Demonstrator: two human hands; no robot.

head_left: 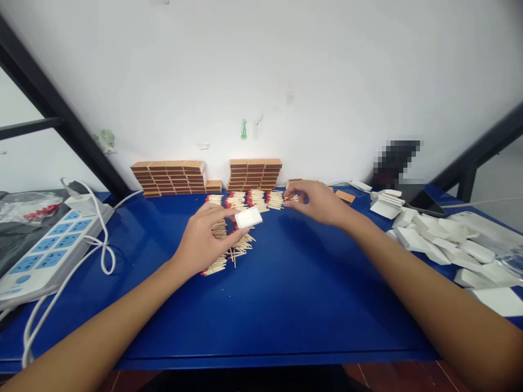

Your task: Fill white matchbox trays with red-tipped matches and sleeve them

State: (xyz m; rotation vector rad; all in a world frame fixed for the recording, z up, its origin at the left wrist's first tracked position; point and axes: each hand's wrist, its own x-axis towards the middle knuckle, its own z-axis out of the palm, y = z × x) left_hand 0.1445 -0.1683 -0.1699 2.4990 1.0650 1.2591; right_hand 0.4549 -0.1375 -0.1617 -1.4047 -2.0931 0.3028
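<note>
Between its thumb and fingers, my left hand (pixel 207 235) holds a small white matchbox tray (pixel 248 217) above the table. Loose matches (pixel 241 247) with red heads lie in heaps under and beside that hand. Further back, a row of small match piles (pixel 256 198) stretches to the right. At the right end of this row, my right hand (pixel 314 201) is closed, thumb and fingertips pinched on a small bunch of matches (pixel 291 199). The fingers partly cover that bunch.
Matchboxes stand stacked by the wall in a left stack (pixel 169 178) and a middle stack (pixel 255 175). White trays (pixel 439 239) lie heaped on the right of the blue table (pixel 286 310). A power strip (pixel 53 245) with white cables lies on the left. Black frame posts rise at both sides.
</note>
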